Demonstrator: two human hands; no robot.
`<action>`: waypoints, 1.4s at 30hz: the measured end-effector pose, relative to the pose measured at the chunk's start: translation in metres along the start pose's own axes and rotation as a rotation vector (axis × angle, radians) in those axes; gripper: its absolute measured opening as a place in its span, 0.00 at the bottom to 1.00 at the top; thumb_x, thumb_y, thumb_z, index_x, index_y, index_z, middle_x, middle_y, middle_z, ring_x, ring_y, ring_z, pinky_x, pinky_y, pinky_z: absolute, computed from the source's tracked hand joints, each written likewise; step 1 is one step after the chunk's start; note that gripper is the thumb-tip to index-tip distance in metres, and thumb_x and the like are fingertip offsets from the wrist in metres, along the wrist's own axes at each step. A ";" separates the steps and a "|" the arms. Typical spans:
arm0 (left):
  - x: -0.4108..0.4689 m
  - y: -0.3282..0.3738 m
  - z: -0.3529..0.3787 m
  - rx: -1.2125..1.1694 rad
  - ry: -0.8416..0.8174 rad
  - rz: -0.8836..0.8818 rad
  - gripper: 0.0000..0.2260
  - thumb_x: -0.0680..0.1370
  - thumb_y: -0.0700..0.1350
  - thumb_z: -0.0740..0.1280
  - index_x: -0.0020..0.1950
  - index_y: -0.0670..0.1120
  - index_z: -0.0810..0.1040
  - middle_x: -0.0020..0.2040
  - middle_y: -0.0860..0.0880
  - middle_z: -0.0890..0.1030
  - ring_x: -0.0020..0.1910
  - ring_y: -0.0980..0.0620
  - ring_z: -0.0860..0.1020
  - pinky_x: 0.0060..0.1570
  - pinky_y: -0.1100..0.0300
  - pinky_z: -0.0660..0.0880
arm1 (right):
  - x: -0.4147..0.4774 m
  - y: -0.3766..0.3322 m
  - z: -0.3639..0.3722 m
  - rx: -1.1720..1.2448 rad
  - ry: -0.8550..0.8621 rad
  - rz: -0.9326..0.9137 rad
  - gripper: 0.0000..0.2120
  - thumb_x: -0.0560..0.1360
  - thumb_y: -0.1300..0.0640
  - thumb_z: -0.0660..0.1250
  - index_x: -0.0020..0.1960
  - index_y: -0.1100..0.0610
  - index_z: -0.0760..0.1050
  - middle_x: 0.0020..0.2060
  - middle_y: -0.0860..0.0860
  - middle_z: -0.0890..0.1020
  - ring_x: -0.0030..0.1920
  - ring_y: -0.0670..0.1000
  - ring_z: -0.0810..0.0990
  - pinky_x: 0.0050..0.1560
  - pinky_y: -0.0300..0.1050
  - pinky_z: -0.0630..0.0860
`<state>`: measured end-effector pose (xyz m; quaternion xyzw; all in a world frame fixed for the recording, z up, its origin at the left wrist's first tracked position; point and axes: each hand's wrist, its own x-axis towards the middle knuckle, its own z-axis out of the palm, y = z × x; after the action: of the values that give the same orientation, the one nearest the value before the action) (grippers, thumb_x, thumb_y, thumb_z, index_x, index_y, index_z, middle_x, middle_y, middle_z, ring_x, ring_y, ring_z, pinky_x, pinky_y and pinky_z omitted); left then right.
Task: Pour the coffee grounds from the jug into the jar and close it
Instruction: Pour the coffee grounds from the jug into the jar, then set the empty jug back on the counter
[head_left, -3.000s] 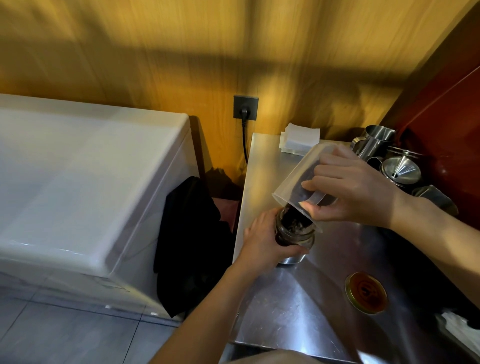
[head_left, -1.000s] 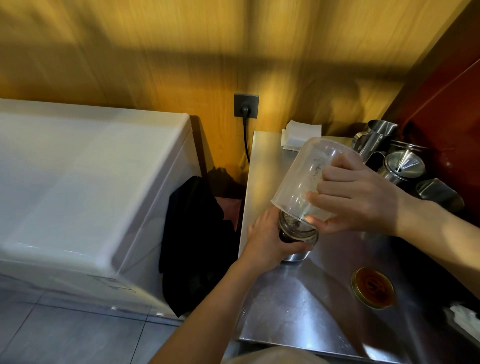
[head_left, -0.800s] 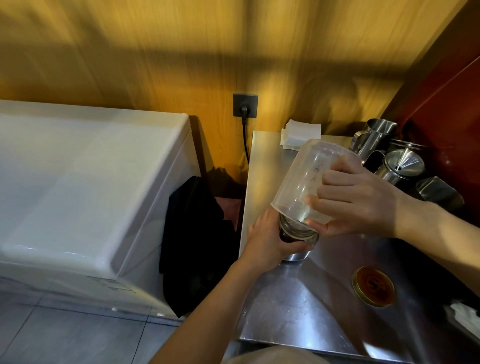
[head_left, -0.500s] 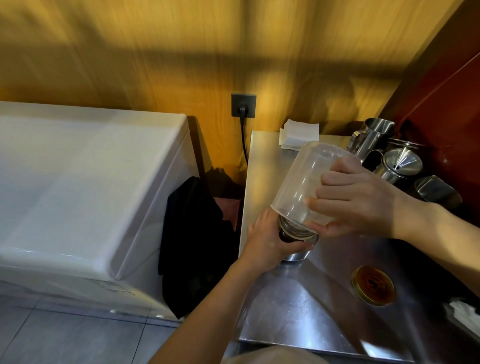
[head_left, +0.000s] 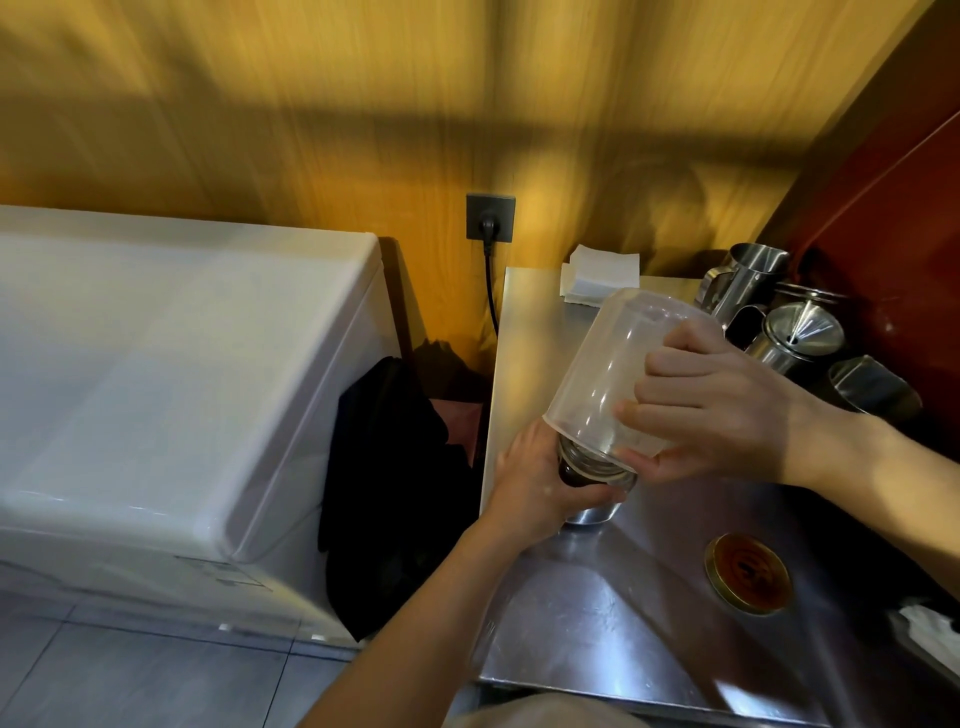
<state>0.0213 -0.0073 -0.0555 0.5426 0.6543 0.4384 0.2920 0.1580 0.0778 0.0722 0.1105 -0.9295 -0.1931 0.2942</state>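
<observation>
A person's right hand (head_left: 727, 410) grips a clear plastic jug (head_left: 613, 374) turned almost upside down, fingers (head_left: 670, 364) wrapped across its side and thumb under the rim, the forearm reaching in from the right. The left hand (head_left: 540, 478), its arm stretching up from below, is closed around a glass jar (head_left: 592, 473) standing on the steel counter (head_left: 597, 623), directly beneath the right hand. The jug's mouth sits over the jar's open top; whether rim touches rim cannot be told. The jug looks empty and see-through, with only a faint haze on its wall, while the jar shows dark grounds behind the glass and a shiny metal base. A round gold lid (head_left: 748, 571) lies flat on the counter below the right wrist, apart from the jar. Beyond the right hand stand steel pitchers (head_left: 748, 280) and a stack of white paper squares (head_left: 597, 275) against the wooden wall
</observation>
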 end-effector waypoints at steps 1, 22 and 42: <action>0.000 0.000 0.000 0.000 -0.005 0.001 0.29 0.61 0.59 0.77 0.58 0.52 0.74 0.53 0.49 0.79 0.55 0.50 0.77 0.56 0.45 0.74 | 0.000 0.000 -0.001 0.007 -0.005 -0.002 0.15 0.73 0.54 0.66 0.32 0.61 0.79 0.25 0.53 0.76 0.30 0.53 0.72 0.37 0.47 0.67; -0.001 -0.005 0.003 0.104 0.016 -0.027 0.32 0.61 0.61 0.76 0.60 0.55 0.69 0.55 0.54 0.74 0.56 0.53 0.72 0.59 0.50 0.70 | -0.015 -0.002 0.001 0.068 0.119 0.242 0.15 0.73 0.52 0.66 0.39 0.65 0.80 0.24 0.55 0.77 0.33 0.51 0.67 0.41 0.45 0.64; 0.000 -0.011 0.005 0.084 0.008 -0.027 0.37 0.57 0.66 0.73 0.64 0.61 0.66 0.56 0.63 0.69 0.59 0.61 0.67 0.61 0.62 0.65 | -0.104 -0.009 0.065 0.682 0.981 1.824 0.13 0.75 0.54 0.66 0.31 0.52 0.71 0.22 0.41 0.76 0.25 0.36 0.72 0.26 0.27 0.69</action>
<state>0.0206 -0.0067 -0.0680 0.5438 0.6806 0.4086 0.2724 0.2038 0.1224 -0.0333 -0.4796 -0.4481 0.4307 0.6194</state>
